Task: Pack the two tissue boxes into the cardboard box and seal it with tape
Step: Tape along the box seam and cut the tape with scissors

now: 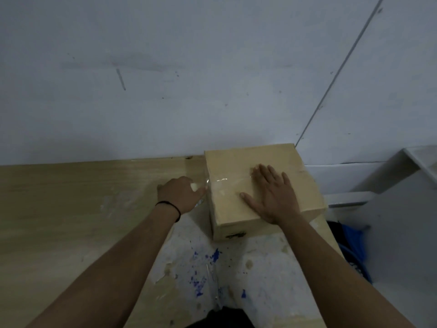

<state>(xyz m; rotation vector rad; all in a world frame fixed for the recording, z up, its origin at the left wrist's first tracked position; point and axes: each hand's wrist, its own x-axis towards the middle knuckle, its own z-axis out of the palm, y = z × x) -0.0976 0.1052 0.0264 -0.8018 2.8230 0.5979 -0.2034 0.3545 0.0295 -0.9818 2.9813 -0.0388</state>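
The right hand (272,197) lies spread flat on the one closed cardboard box (262,190). The left hand (181,194), curled, pinches the clear tape (218,182) at the box's left edge; the strip's long axis runs rightward from that pinch toward the right hand. No tissue boxes show.

Room on your left, crowded on your right.
The bare wooden tabletop (59,209) lies open to your left; the cardboard box (262,200), wall (189,91) behind and white shelf (354,197) block your right.
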